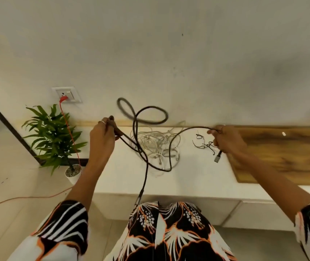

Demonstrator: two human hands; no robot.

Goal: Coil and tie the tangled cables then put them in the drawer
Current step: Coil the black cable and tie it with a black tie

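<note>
Your left hand (101,136) gripped gathered loops of the black cable (146,159); your right hand (225,138) pinched its free run, connector end hanging just below.

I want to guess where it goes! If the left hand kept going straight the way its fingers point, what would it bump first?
Probably the bare wall. The left hand, gripping the black cable, points up and away, above the white counter. Depth is hard to judge here.
</note>
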